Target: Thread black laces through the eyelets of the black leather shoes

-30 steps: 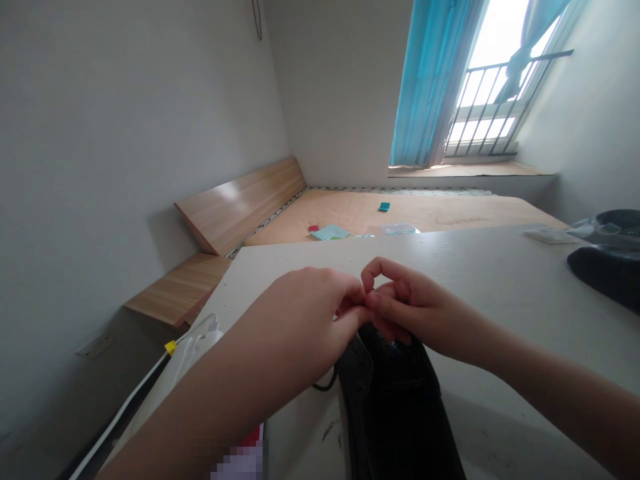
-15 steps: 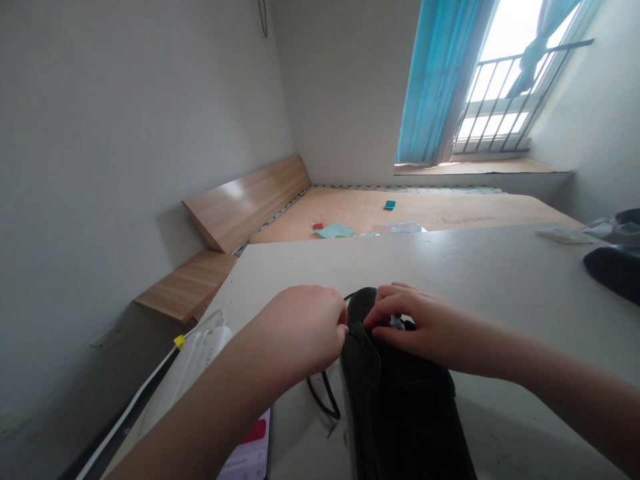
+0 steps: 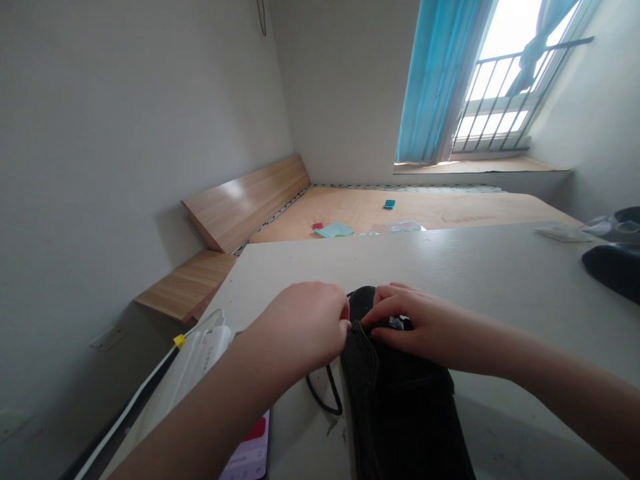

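A black shoe [image 3: 415, 420] lies on the white table in front of me, pointing away from me. My left hand [image 3: 310, 323] is closed at the shoe's left edge, fingertips pinched by the eyelet flap. A black shoelace [image 3: 337, 400] hangs in a loop below that hand, and its upper part runs into the fingers. From the right, my right hand [image 3: 407, 317] reaches over the shoe, thumb and fingers closed on the edge of the eyelet flap. Its fingers partly cover the shoe's front.
A phone [image 3: 253, 450] with a lit screen lies under my left forearm. Left of it are a white power strip [image 3: 200, 363] and cable. Another black object [image 3: 613, 267] sits at the table's right edge. Beyond the white table [image 3: 300, 263] is a bed base [image 3: 465, 213] with small items.
My hands stay at the same spot on the shoe, with the left shifted very slightly. The hanging lace loop has swung a little and looks rounder.
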The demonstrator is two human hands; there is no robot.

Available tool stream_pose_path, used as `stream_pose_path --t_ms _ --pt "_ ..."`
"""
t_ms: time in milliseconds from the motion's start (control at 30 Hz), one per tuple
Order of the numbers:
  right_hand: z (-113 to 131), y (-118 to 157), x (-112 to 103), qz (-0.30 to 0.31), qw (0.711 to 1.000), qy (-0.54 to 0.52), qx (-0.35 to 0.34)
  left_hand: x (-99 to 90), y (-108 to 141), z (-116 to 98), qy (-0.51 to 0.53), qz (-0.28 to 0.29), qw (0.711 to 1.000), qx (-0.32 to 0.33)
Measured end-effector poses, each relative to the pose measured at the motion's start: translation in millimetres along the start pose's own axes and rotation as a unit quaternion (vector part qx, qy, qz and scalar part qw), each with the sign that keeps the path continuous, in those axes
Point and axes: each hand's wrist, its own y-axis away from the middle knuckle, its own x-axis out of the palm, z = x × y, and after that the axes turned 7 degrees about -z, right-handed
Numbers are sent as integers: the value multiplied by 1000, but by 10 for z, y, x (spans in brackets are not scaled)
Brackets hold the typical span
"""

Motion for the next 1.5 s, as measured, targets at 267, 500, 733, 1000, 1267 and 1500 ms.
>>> stream_pose_path --t_ms 267,500,733,1000,1267,1500 --pt "57 -25 78 -39 998 36 -15 69 -39 -109 -32 19 999 11" --pt "97 -22 50 -122 989 67 -46 76 7 -85 -67 19 997 37" --pt "119 97 -447 -202 884 -419 -42 104 53 -55 -124 27 991 43" --pt "167 179 -523 -57 828 -558 -25 238 -109 20 -168 -18 985 15" --pt "-10 -37 -131 -122 971 -199 44 372 -292 69 -113 -50 992 5" --pt "-345 -231 52 -73 975 -209 18 250 -352 95 -9 -118 992 -52"
